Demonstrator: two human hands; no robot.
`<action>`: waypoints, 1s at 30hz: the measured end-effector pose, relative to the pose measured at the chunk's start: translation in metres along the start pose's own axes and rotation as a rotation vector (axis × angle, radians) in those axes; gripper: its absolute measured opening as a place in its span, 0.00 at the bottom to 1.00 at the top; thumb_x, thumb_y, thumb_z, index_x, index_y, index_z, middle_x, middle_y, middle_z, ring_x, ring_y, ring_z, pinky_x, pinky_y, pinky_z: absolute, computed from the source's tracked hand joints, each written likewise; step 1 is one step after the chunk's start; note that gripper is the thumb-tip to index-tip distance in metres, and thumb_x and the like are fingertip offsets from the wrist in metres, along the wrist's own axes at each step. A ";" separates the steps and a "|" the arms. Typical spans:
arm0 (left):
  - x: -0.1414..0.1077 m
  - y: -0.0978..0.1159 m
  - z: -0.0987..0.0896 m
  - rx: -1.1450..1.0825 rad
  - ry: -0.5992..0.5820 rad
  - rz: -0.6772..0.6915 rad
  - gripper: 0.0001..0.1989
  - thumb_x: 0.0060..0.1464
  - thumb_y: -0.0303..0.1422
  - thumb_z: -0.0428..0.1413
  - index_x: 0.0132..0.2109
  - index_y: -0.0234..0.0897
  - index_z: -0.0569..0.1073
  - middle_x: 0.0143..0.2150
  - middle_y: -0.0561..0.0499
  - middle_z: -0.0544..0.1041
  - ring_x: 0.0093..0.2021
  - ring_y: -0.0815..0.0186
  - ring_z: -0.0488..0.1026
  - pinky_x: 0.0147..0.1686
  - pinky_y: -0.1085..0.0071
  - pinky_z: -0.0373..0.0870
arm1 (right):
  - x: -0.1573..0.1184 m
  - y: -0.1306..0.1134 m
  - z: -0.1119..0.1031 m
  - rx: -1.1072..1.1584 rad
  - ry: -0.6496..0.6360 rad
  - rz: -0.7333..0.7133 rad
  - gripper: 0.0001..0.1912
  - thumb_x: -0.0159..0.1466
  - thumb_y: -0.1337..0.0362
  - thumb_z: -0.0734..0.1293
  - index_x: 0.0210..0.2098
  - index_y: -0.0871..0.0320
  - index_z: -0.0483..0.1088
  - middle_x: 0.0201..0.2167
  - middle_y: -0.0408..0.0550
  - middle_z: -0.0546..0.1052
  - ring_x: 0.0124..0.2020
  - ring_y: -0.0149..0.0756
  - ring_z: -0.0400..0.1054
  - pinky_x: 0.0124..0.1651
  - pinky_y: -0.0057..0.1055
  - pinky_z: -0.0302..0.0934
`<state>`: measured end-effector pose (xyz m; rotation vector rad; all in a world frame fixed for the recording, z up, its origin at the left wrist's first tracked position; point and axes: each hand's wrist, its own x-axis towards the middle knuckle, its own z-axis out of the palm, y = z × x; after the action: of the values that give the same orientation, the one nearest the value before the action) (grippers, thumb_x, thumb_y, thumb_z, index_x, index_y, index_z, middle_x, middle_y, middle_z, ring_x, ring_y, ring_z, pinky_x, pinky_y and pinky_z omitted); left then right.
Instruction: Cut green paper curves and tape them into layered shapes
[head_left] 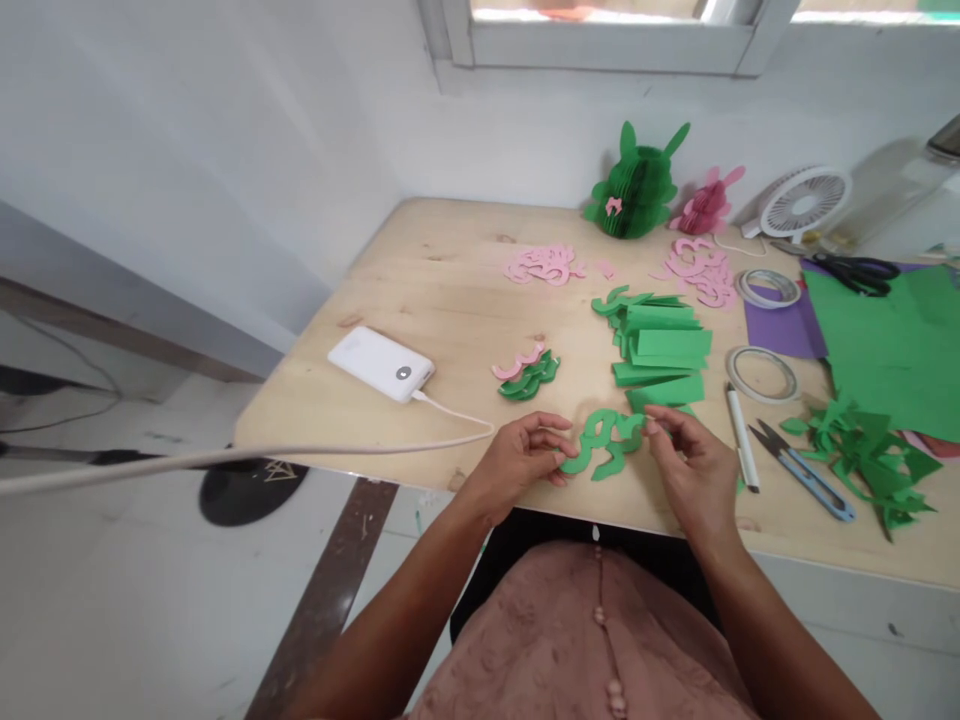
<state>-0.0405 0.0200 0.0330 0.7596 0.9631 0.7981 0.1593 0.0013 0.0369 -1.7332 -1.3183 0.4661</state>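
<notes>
Near the table's front edge, curvy green paper cutouts (600, 430) lie between my two hands. My left hand (521, 455) pinches the left end of one wavy strip between thumb and fingers. At the right end of the cutouts, the thumb and forefinger of my right hand (694, 475) are pinched together, with a tiny pale bit showing at the fingertips. Just beyond my left hand sits a small stack of scalloped green pieces (531, 378) with a pink scalloped strip (519, 362) against it. Folded green paper strips (664, 345) are piled beyond my right hand.
Right of my hands lie a white marker (742, 440), blue-handled snips (806, 472), tape rolls (763, 374) and green scraps (862, 450). A white power bank (381, 362) with a cable is at left. Pink cutouts (544, 264) and a green honeycomb paper figure (637, 190) stand farther back.
</notes>
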 end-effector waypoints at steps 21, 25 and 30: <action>-0.003 0.002 0.007 -0.054 0.003 0.124 0.15 0.41 0.29 0.65 0.40 0.34 0.75 0.32 0.50 0.76 0.32 0.69 0.72 0.29 0.74 0.72 | -0.002 0.007 0.000 -0.090 0.034 -0.038 0.15 0.60 0.56 0.65 0.36 0.60 0.78 0.21 0.44 0.73 0.19 0.29 0.60 0.25 0.28 0.58; -0.010 0.009 0.010 -0.076 -0.024 0.152 0.15 0.42 0.28 0.65 0.40 0.35 0.75 0.32 0.50 0.77 0.31 0.69 0.72 0.29 0.73 0.73 | -0.001 0.010 -0.002 -0.140 0.044 -0.045 0.15 0.60 0.56 0.65 0.36 0.61 0.78 0.21 0.45 0.74 0.19 0.30 0.60 0.25 0.28 0.59; -0.016 0.015 0.012 -0.110 -0.046 0.166 0.14 0.43 0.27 0.64 0.40 0.34 0.75 0.31 0.50 0.77 0.31 0.69 0.72 0.27 0.75 0.73 | 0.002 0.009 -0.005 -0.147 0.065 -0.044 0.16 0.60 0.56 0.65 0.36 0.61 0.78 0.23 0.46 0.75 0.20 0.31 0.62 0.25 0.29 0.59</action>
<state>-0.0381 0.0112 0.0562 0.7656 0.8153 0.9660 0.1691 0.0001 0.0329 -1.8199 -1.3700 0.2916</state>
